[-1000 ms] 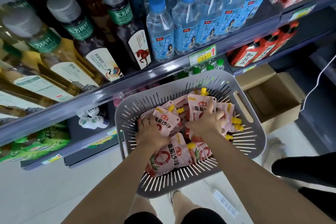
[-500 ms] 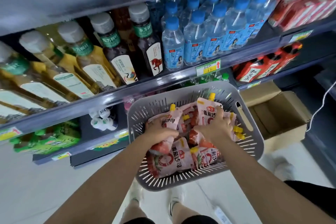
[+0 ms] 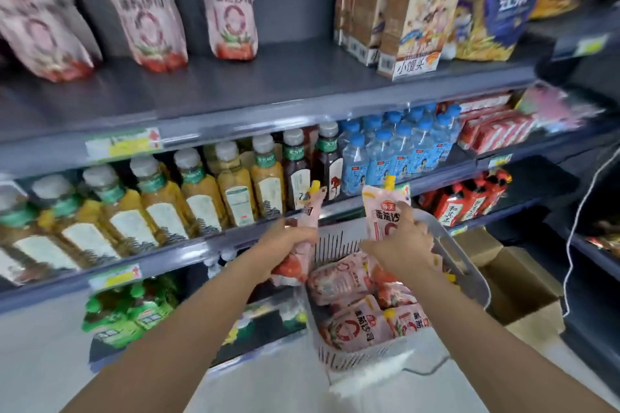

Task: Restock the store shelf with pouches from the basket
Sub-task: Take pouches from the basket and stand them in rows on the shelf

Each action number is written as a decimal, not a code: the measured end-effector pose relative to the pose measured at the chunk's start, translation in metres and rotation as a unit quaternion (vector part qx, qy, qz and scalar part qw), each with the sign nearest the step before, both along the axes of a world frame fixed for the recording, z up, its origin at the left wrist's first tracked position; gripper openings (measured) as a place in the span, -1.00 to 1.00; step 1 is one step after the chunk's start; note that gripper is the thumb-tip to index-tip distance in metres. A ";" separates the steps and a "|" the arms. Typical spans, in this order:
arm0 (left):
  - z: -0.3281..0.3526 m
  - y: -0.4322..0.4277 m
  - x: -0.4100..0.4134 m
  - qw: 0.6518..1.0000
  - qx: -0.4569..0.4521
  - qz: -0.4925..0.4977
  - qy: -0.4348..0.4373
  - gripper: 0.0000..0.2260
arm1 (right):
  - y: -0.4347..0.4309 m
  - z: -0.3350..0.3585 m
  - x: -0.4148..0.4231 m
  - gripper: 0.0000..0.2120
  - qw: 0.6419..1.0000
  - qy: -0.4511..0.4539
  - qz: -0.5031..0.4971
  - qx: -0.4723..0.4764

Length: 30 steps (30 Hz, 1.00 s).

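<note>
Gripping one pouch (image 3: 303, 238) (image 3: 382, 214) each, two hands (image 3: 285, 240) (image 3: 401, 246); three shelved pouches (image 3: 144, 15).

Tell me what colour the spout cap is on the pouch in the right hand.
Yellow. The cap tops the pink pouch held by the right hand, seen in the head view.

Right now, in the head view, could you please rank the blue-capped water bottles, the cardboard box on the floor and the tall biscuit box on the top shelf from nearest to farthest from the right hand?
From the right hand:
1. Blue-capped water bottles, middle shelf, just above the hand.
2. Cardboard box, on the floor, to its right.
3. Tall biscuit box, top shelf, well above.
</note>
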State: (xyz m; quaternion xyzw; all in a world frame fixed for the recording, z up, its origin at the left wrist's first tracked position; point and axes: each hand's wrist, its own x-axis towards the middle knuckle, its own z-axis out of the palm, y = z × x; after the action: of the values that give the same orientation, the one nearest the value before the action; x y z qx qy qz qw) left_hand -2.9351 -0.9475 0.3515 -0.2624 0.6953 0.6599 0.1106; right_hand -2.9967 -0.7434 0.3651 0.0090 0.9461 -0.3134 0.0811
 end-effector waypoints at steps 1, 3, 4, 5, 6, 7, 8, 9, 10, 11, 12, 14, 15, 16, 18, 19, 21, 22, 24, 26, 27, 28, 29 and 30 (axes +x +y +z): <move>0.011 -0.012 0.015 0.999 0.004 0.027 0.015 -0.30 | -0.011 0.011 0.013 -0.06 1.000 0.016 0.009 -0.008; 0.033 -0.039 0.047 0.994 0.020 0.089 0.064 -0.39 | -0.036 0.033 0.039 -0.05 0.998 0.048 0.025 -0.024; 0.044 -0.052 0.064 0.988 0.027 0.116 0.094 -0.45 | -0.050 0.043 0.054 -0.04 0.997 0.062 0.029 -0.042; 0.055 -0.065 0.081 0.982 0.021 0.141 0.124 -0.52 | -0.064 0.053 0.068 -0.04 0.994 0.077 0.034 -0.067; 0.065 -0.079 0.099 0.975 0.004 0.164 0.152 -0.57 | -0.078 0.061 0.082 -0.04 0.990 0.095 0.044 -0.091; 0.075 -0.094 0.116 0.966 -0.018 0.187 0.180 -0.57 | -0.093 0.069 0.097 -0.04 0.986 0.112 0.055 -0.111; 0.086 -0.107 0.133 0.955 -0.046 0.209 0.208 -0.52 | -0.108 0.077 0.109 -0.04 0.981 0.128 0.069 -0.126; 0.096 -0.121 0.148 0.940 -0.079 0.231 0.237 -0.47 | -0.122 0.085 0.121 -0.05 0.976 0.144 0.085 -0.137; 0.107 -0.134 0.163 0.925 -0.116 0.250 0.261 -0.41 | -0.137 0.093 0.131 -0.05 0.971 0.160 0.101 -0.146; 0.117 -0.146 0.177 0.910 -0.147 0.268 0.281 -0.36 | -0.151 0.102 0.140 -0.05 0.966 0.174 0.115 -0.154; 0.128 -0.158 0.189 0.895 -0.168 0.284 0.300 -0.32 | -0.166 0.111 0.148 -0.05 0.960 0.187 0.130 -0.164; 0.147 -0.182 0.208 0.865 -0.200 0.312 0.337 -0.24 | -0.194 0.131 0.160 -0.02 0.946 0.212 0.161 -0.186; 0.156 -0.194 0.215 0.852 -0.217 0.325 0.348 -0.19 | -0.208 0.141 0.163 0.00 0.939 0.221 0.175 -0.196; 0.165 -0.205 0.219 0.839 -0.238 0.337 0.355 -0.15 | -0.222 0.151 0.166 0.00 0.934 0.228 0.184 -0.205; 0.180 -0.229 0.222 0.807 -0.288 0.364 0.365 -0.10 | -0.249 0.171 0.165 0.00 0.924 0.248 0.196 -0.217; 0.186 -0.241 0.222 0.789 -0.315 0.381 0.364 -0.08 | -0.262 0.179 0.163 0.01 0.918 0.260 0.200 -0.221; 0.199 -0.263 0.216 0.758 -0.366 0.419 0.341 -0.06 | -0.288 0.193 0.156 0.00 0.907 0.286 0.203 -0.232; 0.205 -0.274 0.211 0.743 -0.386 0.438 0.326 -0.06 | -0.301 0.199 0.151 0.00 0.902 0.298 0.201 -0.240; 0.217 -0.300 0.198 0.723 -0.407 0.464 0.309 -0.04 | -0.327 0.209 0.139 0.01 0.893 0.318 0.192 -0.254; 0.228 -0.326 0.179 0.715 -0.409 0.478 0.304 -0.06 | -0.353 0.217 0.126 0.03 0.884 0.334 0.185 -0.271; 0.232 -0.338 0.170 0.713 -0.403 0.489 0.300 -0.11 | -0.366 0.220 0.118 0.05 0.880 0.341 0.183 -0.277; 0.234 -0.349 0.160 0.710 -0.393 0.503 0.295 -0.16 | -0.378 0.222 0.111 0.06 0.877 0.345 0.180 -0.281; 0.234 -0.359 0.150 0.708 -0.380 0.518 0.292 -0.20 | -0.391 0.224 0.102 0.08 0.877 0.345 0.178 -0.283; 0.233 -0.369 0.140 0.707 -0.370 0.530 0.286 -0.22 | -0.402 0.225 0.094 0.09 0.878 0.341 0.178 -0.284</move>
State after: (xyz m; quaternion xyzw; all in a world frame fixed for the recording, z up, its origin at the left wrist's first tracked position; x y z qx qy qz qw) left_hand -2.7947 -1.3168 0.5848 -0.4061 0.6286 0.3433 -0.5675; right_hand -2.9031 -1.1455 0.5899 -0.2902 0.7713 -0.5326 -0.1930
